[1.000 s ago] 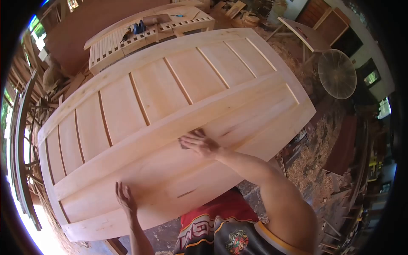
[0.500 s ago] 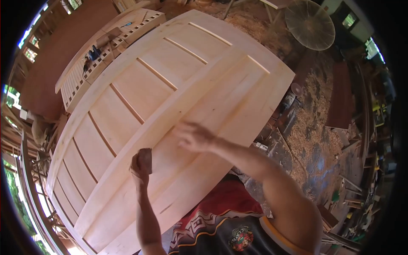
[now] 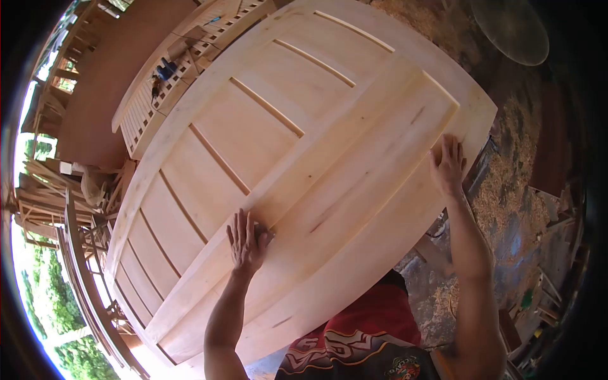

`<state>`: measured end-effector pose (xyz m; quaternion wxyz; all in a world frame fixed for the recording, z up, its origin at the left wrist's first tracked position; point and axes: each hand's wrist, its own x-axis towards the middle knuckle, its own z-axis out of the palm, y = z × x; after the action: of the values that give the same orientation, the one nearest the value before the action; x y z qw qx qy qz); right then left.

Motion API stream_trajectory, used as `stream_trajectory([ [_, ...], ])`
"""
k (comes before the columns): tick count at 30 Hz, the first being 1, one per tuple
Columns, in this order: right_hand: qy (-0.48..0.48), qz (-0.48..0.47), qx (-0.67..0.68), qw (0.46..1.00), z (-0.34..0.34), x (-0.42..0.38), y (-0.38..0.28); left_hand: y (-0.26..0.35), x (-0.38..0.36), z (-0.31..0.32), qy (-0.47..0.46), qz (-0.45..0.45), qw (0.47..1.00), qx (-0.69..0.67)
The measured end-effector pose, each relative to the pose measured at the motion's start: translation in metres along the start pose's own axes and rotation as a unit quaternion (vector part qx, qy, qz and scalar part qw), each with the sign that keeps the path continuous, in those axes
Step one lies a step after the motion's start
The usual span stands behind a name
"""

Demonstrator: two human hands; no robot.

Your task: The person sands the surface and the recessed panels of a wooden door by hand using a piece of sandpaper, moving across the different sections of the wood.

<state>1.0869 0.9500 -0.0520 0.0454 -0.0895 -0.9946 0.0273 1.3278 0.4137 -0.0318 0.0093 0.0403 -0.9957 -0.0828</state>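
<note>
A large pale wooden panel [image 3: 354,171], framed with raised strips and recessed fields, lies in front of me. My left hand [image 3: 246,244] rests on its long middle rail, fingers stretched out. A small dark brown piece that looks like sandpaper [image 3: 265,235] shows beside the thumb, mostly hidden by that hand, which keeps hold of it. On the right, my right hand [image 3: 448,166] lies flat near the panel's right-hand border, fingers extended, with nothing visible in it.
A slatted wooden piece [image 3: 142,123] stands beyond the panel, with a blue tool [image 3: 166,68] on it. Wood shavings [image 3: 506,158] cover the floor at the right. Stacked timber [image 3: 82,253] is at the left.
My right hand has moved right, from mid-panel to the right border. My left hand has turned palm-down onto the rail with the brown sandpaper-like piece. The view has shifted.
</note>
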Motion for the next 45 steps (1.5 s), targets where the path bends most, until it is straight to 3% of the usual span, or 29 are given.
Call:
stream_trajectory([
  [9, -0.007, -0.013, 0.032, 0.999, -0.010, 0.002, -0.004, 0.233, 0.254, 0.055, 0.017, 0.097, 0.993, -0.061],
  [14, -0.021, -0.018, 0.071, 0.997, -0.018, 0.006, 0.001, 0.382, 0.412, 0.085, 0.023, 0.103, 0.991, -0.081],
  [18, -0.021, -0.038, 0.129, 0.991, -0.025, 0.004, 0.011, 0.447, 0.469, 0.101, 0.065, 0.074, 0.986, -0.136],
  [21, -0.024, -0.047, 0.127, 0.990, -0.022, 0.004, 0.014, 0.411, 0.435, 0.107, 0.055, 0.082, 0.985, -0.141],
  [28, -0.029, -0.044, 0.128, 0.990, -0.027, 0.009, 0.014, 0.450, 0.479, 0.112, 0.097, 0.132, 0.980, -0.108],
  [31, -0.028, -0.040, 0.136, 0.989, -0.027, 0.009, 0.014, 0.414, 0.427, 0.100, 0.070, 0.073, 0.991, -0.092],
  [37, -0.026, -0.047, 0.131, 0.990, -0.024, 0.008, 0.014, 0.460, 0.480, 0.106, 0.044, 0.079, 0.989, -0.116],
  [40, -0.037, -0.041, 0.109, 0.993, -0.023, 0.009, 0.012, 0.416, 0.443, 0.095, 0.034, 0.093, 0.988, -0.122],
  [45, -0.049, -0.022, 0.072, 0.996, -0.022, 0.007, 0.008, 0.246, 0.267, 0.063, 0.026, 0.073, 0.993, -0.085],
])
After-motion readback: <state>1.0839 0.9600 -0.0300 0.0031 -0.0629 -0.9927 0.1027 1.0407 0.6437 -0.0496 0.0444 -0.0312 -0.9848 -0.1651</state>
